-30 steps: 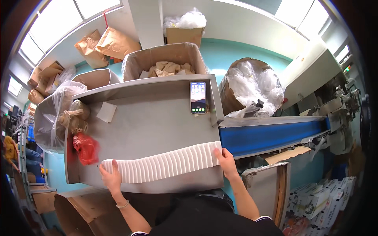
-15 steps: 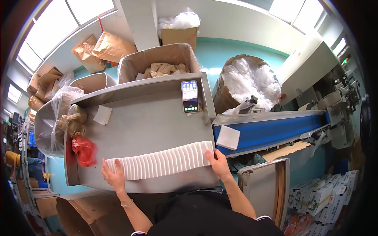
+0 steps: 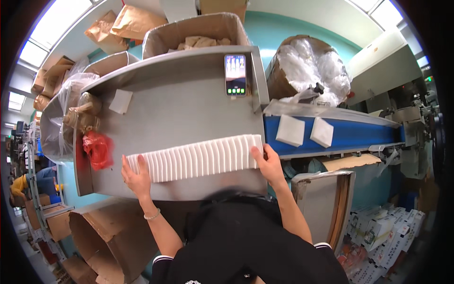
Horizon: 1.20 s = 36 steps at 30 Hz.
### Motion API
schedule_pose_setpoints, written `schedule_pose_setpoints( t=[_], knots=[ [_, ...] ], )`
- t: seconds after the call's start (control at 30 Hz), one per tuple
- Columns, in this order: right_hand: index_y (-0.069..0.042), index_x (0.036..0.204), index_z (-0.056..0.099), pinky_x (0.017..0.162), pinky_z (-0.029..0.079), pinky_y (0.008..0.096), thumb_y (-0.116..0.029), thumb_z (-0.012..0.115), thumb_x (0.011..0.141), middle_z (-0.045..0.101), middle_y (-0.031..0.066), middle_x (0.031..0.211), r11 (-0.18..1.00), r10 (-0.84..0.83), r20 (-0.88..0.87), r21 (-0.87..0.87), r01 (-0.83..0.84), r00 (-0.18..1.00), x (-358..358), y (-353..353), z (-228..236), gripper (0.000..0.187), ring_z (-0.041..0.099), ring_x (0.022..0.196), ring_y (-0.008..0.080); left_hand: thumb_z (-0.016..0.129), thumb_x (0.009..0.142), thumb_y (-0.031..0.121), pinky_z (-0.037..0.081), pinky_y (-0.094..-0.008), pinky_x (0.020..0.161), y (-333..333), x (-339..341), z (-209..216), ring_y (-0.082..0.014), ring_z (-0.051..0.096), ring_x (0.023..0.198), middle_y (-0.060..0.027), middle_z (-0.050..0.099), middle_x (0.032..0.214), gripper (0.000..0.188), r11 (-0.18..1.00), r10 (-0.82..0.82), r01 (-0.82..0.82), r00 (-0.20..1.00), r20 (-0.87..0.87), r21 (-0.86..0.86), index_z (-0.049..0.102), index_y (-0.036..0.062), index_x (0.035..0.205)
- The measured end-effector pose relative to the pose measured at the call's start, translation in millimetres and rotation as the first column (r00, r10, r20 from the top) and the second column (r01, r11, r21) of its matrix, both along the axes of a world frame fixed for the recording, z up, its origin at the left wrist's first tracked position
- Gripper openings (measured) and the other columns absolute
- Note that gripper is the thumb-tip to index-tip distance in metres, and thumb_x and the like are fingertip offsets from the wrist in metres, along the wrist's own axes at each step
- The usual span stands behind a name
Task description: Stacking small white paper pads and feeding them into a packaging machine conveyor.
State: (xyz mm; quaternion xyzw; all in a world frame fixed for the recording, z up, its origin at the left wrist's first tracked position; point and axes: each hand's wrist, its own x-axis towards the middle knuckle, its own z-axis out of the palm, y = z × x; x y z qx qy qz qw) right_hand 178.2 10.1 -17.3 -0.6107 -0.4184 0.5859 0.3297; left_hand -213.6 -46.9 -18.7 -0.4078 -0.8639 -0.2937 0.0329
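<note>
Row of white squarish pieces (image 3: 196,158), packed face to face, lay across the near part of a grey metal table (image 3: 179,113), its right end at the table's right edge and a little farther from the person than its left end. Left hand (image 3: 137,179) gripped the left end, thumb over the pieces, fingers round the outer side; pale bracelet (image 3: 152,215) on that wrist. Right hand (image 3: 268,163) gripped the right end, thumb laid on top, fingers bent past the last piece. Undersides of both hands were hidden. Farther up the table, toward its left, a loose white square (image 3: 121,101) lay well apart from the row. Red plastic bag (image 3: 98,150) sat near the left wall; just beyond it, a brown tied bundle (image 3: 82,113). Phone (image 3: 235,75), screen lit, lay near the far right corner. Rightward ran a blue conveyor belt (image 3: 359,135), bearing a white piece (image 3: 290,130) and, near it, a second one (image 3: 322,132). Behind the belt stood a brown cardboard bin (image 3: 278,78) stuffed with clear plastic (image 3: 302,61). Beyond the table's far wall, an open carton (image 3: 198,26) held crumpled tan material (image 3: 203,42). White boxes (image 3: 388,241) were stacked at lower right.
</note>
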Motion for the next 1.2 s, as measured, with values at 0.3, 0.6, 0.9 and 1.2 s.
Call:
schedule_pose_setpoints(
  t=[0.3,0.6,0.9,1.2],
  knots=[
    [-0.003,0.121,0.055,0.077,0.051,0.0291,-0.027,0.059,0.096,0.065,0.0067,0.101,0.932,-0.267,-0.351,-0.330,0.148,0.898,34,-17,-15,0.035,0.063,0.087,0.0150,0.058,0.092,0.052,0.036,-0.0471,0.106,1,9,10,-0.0421,0.046,0.125,-0.0266,0.048,0.134,0.070,0.998,0.040,-0.037,0.998,0.052,-0.041,0.042,0.0041,0.141],
    [-0.002,0.117,0.057,0.075,0.048,0.0263,-0.035,0.058,0.097,0.063,0.0035,0.103,0.996,-0.078,-0.228,-0.049,0.069,0.971,1,1,-9,0.038,0.058,0.087,0.0091,0.057,0.093,0.048,0.035,-0.0465,0.107,12,25,14,-0.0414,0.043,0.128,-0.0258,0.047,0.136,0.067,1.000,0.018,-0.017,0.996,0.092,-0.005,0.042,0.0029,0.140],
    [-0.005,0.117,0.057,0.075,0.049,0.0273,-0.030,0.058,0.098,0.065,0.0055,0.099,0.917,-0.389,-0.290,-0.214,0.337,0.874,32,-9,-20,0.032,0.063,0.082,0.0119,0.059,0.093,0.045,0.036,-0.0473,0.105,11,32,9,-0.0383,0.045,0.125,-0.0221,0.049,0.134,0.064,1.000,0.000,0.003,0.994,0.110,-0.031,0.042,0.0058,0.141],
    [-0.005,0.121,0.058,0.071,0.045,0.0246,-0.032,0.064,0.094,0.063,0.0019,0.099,0.924,-0.102,-0.449,-0.374,-0.083,0.888,31,-15,-7,0.038,0.055,0.085,0.0080,0.057,0.094,0.045,0.037,-0.0460,0.105,12,35,12,-0.0397,0.045,0.125,-0.0246,0.049,0.133,0.064,1.000,0.012,-0.011,0.996,0.083,-0.010,0.043,0.0034,0.140]
  ],
)
